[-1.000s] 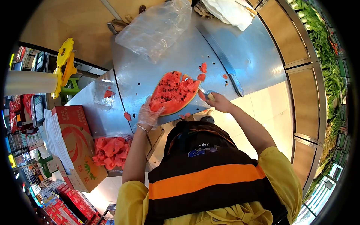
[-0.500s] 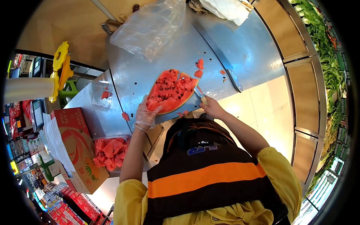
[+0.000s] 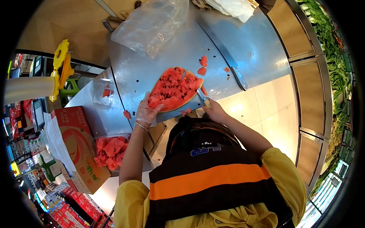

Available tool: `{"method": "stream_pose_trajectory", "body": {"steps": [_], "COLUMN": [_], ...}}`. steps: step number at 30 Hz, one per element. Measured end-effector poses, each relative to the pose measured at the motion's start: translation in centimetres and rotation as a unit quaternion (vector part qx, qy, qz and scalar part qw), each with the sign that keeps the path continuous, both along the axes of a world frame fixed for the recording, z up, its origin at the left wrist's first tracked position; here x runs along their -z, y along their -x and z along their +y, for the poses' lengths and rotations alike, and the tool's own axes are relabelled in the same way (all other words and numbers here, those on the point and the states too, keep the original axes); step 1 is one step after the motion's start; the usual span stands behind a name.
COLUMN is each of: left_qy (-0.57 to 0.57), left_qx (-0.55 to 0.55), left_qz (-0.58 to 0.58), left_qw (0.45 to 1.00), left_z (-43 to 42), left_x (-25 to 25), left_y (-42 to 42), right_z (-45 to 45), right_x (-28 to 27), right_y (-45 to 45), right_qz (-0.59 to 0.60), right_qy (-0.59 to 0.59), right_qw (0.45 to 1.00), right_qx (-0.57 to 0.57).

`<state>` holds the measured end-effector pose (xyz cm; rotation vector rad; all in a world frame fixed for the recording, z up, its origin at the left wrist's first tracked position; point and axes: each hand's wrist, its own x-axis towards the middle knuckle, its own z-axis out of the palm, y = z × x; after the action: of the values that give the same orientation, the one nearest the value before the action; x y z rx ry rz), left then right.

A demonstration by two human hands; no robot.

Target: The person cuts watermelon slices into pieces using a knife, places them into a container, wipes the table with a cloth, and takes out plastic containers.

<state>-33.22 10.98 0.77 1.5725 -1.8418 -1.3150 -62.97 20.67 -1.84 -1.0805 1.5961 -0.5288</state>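
A large slab of watermelon (image 3: pixel 172 91), rind underneath and red flesh with black seeds facing up, lies near the front edge of the metal table. My left hand (image 3: pixel 147 111), in a clear plastic glove, grips its left end. In my right hand (image 3: pixel 216 111) is a small paring knife (image 3: pixel 201 94) with a pale handle. Its blade is at the slab's right edge, where a strip of flesh shows beside it; whether it is inside the rind I cannot tell. A gap splits the flesh near the slab's top right. Small melon scraps (image 3: pixel 202 71) lie beyond it.
A long knife (image 3: pixel 224 53) lies on the metal table (image 3: pixel 262 49) at right. A clear plastic bag (image 3: pixel 150 26) sits at the back. On the left are a clear tray (image 3: pixel 103 94), a container of watermelon chunks (image 3: pixel 111 152) and a cardboard box (image 3: pixel 81 152).
My left hand has shifted slightly up and left along the slab's end. The right corner of the slab sits a little further right. The knife stays at the right edge.
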Motion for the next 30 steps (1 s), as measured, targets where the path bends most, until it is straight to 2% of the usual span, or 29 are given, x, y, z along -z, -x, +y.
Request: {"method": "stream_pose_trajectory", "body": {"steps": [5, 7, 8, 9, 11, 12, 13, 14, 15, 17, 19, 20, 22, 23, 25, 26, 28, 30], "left_qy": [-0.054, 0.048, 0.048, -0.008, -0.067, -0.157, -0.238, -0.236, -0.147, -0.057, 0.061, 0.061, 0.047, 0.047, 0.110, 0.109, 0.061, 0.068], "left_qx": [-0.037, -0.059, -0.058, -0.078, -0.098, -0.181, -0.255, -0.257, -0.224, -0.187, -0.106, -0.107, -0.181, -0.180, -0.222, -0.222, -0.233, -0.246], "left_qz": [0.091, -0.047, -0.046, 0.057, 0.160, 0.322, 0.469, 0.467, 0.376, 0.278, 0.051, 0.050, -0.098, -0.099, -0.107, -0.108, -0.087, -0.125], "left_qw": [0.994, 0.996, 0.996, 0.995, 0.980, 0.916, 0.811, 0.813, 0.887, 0.940, 0.991, 0.991, 0.978, 0.978, 0.963, 0.963, 0.967, 0.959], "left_z": [0.6, 1.0, 1.0, 0.8, 1.3, 1.6, 1.8, 2.0, 2.3, 2.6, 2.8, 3.3, 4.3, 4.5, 4.9, 5.3, 5.6, 5.7], "left_x": [1.9, 3.1, 3.6, 2.8, 1.9, 1.7, 1.5, 1.7, 2.1, 2.7, 2.2, 2.0, 0.1, 0.6, 0.9, 1.0, -2.3, -1.0], "left_y": [0.1, -0.1, -0.3, 0.1, 1.1, 1.6, 1.9, 2.0, 2.1, 2.0, 2.0, 2.4, 4.3, 4.4, 5.1, 5.3, 6.6, 6.9], "right_z": [-0.2, 0.1, 0.5, 0.9, 1.2, 0.6, 0.2, 0.2, 0.3, 0.3, 0.0, 0.0, 0.0, 0.1, 0.2, 0.3, -0.5, 0.2], "right_x": [1.0, 0.6, 0.6, 0.5, 0.7, 0.7, 0.7, 0.6, 0.4, 0.1, -0.3, -0.4, -0.4, 0.3, 1.4, 1.9, 0.2, -1.2], "right_y": [-1.3, -1.5, -1.6, -1.8, -2.1, -2.7, -3.1, -3.1, -3.0, -3.0, -3.5, -3.5, -3.9, -4.0, -4.2, -4.3, -5.2, -5.3], "right_qz": [-0.032, -0.003, -0.002, -0.003, -0.004, -0.009, -0.015, -0.019, -0.031, -0.042, -0.064, -0.066, -0.039, -0.040, -0.018, -0.019, -0.069, -0.053], "right_qy": [0.000, 0.019, 0.018, 0.062, 0.102, 0.089, 0.077, 0.078, 0.054, 0.028, 0.029, 0.029, 0.017, 0.016, 0.132, 0.131, -0.020, -0.014], "right_qw": [0.999, 1.000, 1.000, 0.998, 0.995, 0.996, 0.997, 0.997, 0.998, 0.999, 0.997, 0.997, 0.999, 0.999, 0.990, 0.990, 0.996, 0.995], "right_qx": [0.027, 0.010, 0.011, 0.004, -0.005, -0.005, -0.005, -0.006, -0.006, -0.007, -0.018, -0.019, -0.031, -0.030, -0.050, -0.050, -0.058, -0.088]}}
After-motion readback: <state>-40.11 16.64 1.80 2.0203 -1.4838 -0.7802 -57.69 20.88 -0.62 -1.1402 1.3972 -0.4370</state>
